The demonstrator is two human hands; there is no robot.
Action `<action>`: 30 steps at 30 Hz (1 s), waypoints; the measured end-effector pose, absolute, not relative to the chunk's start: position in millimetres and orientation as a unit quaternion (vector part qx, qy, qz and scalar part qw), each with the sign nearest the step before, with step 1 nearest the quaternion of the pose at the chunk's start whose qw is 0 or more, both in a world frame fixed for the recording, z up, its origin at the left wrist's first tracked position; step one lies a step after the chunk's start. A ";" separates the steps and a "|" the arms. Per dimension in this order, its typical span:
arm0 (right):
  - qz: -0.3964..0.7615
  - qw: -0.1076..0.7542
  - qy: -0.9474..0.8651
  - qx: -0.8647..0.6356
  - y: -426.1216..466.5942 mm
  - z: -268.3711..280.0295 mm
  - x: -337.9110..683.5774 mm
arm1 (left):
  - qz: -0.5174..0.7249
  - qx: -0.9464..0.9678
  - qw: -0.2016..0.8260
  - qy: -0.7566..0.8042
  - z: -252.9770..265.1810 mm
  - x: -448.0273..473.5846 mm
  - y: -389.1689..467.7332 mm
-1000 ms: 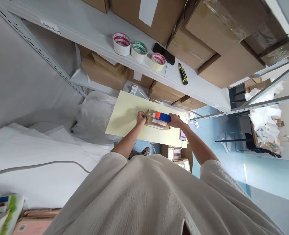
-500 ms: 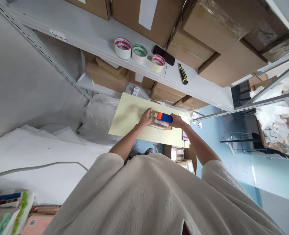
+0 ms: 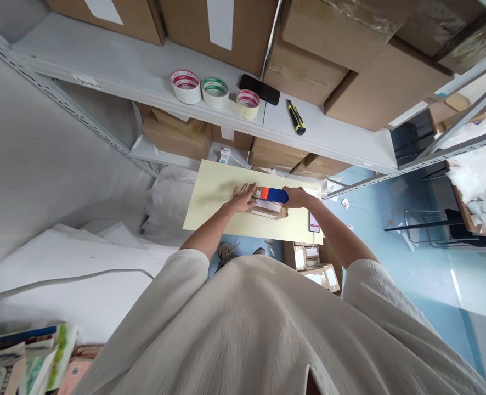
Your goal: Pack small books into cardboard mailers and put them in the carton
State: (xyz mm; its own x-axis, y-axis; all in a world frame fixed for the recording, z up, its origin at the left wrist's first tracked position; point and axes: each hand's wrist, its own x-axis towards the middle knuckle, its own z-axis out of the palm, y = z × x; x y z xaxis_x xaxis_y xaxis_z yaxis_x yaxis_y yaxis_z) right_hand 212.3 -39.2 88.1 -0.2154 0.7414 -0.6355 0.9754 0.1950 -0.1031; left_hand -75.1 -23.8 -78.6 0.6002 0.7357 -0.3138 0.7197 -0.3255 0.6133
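A small cardboard box (image 3: 270, 212) lies on the pale yellow tabletop (image 3: 210, 189). My right hand (image 3: 295, 197) is wrapped round the near-right end of a blue and orange tape dispenser (image 3: 276, 195), which rests over the top of the box. My left hand (image 3: 243, 198) lies at the box's left end, its fingers stretched out and apart, pressing against the cardboard and close to the dispenser's orange part. The handle inside my right hand is hidden.
Above the table runs a grey shelf (image 3: 128, 60) with large cartons, tape rolls (image 3: 215, 92), a black phone (image 3: 259, 89) and a yellow-black utility knife (image 3: 295, 117). A lit phone (image 3: 314, 222) lies at the table's right edge. Small boxes (image 3: 315, 266) stand below; white sheets (image 3: 82, 269) lie left.
My left hand has gone from gripping the box's left end to lying on it with fingers spread. The dispenser stays on the box. The camera view has shifted slightly.
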 end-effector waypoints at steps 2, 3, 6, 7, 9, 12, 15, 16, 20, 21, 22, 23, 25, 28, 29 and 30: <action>-0.262 0.232 0.733 0.583 -39.9 87.6 214.7 | -0.004 0.820 0.364 0.441 -78.1 -77.5 -20.9; -0.266 0.232 0.729 0.586 -40.5 87.4 215.7 | -0.009 0.824 0.360 0.437 -77.9 -78.8 -20.0; -0.271 0.229 0.723 0.593 -42.7 88.6 221.2 | -0.010 0.832 0.348 0.432 -77.4 -82.6 -19.6; -0.271 0.228 0.723 0.593 -43.9 89.5 225.1 | -0.008 0.833 0.344 0.433 -77.1 -83.6 -20.0; -0.272 0.227 0.724 0.592 -47.8 91.2 238.4 | -0.009 0.835 0.338 0.434 -76.0 -85.1 -20.9; -0.269 0.227 0.727 0.590 -58.7 90.1 274.1 | -0.021 0.836 0.337 0.433 -72.8 -86.4 -20.8; -0.256 0.229 0.731 0.589 -74.6 83.8 326.0 | -0.045 0.836 0.338 0.430 -68.3 -87.1 -18.4; -0.251 0.237 0.727 0.593 -80.3 81.4 345.2 | -0.055 0.835 0.338 0.430 -66.6 -87.2 -17.4; -0.228 0.257 0.706 0.619 -98.4 72.5 413.2 | -0.095 0.834 0.328 0.434 -58.9 -85.7 -13.8; -0.231 0.254 0.702 0.625 -100.8 70.1 424.5 | -0.103 0.833 0.325 0.435 -56.7 -84.5 -13.2; -0.235 0.251 0.700 0.627 -102.1 67.4 432.4 | -0.112 0.832 0.323 0.437 -54.6 -82.9 -12.7; -0.237 0.248 0.699 0.627 -102.3 64.3 437.0 | -0.121 0.830 0.322 0.440 -52.6 -81.0 -12.3; -0.241 0.250 0.701 0.623 -99.8 57.1 437.6 | -0.140 0.820 0.322 0.451 -48.9 -76.2 -11.6; -0.252 0.268 0.699 0.613 -92.8 44.7 426.7 | -0.159 0.805 0.327 0.469 -45.4 -67.6 -11.3; -0.258 0.274 0.697 0.610 -90.4 40.7 422.3 | -0.160 0.801 0.328 0.474 -44.9 -64.8 -11.5; -0.263 0.280 0.696 0.607 -88.3 36.9 418.1 | -0.160 0.798 0.329 0.480 -44.7 -62.1 -11.8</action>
State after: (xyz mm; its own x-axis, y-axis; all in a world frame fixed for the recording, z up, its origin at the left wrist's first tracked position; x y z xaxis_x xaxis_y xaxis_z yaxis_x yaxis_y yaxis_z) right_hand 418.1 -88.3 36.9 -0.1066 0.6975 -0.7086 0.9918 0.1253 -0.0259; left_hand -62.1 -11.8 -44.7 0.4882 0.6605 -0.5704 0.8706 -0.3234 0.3707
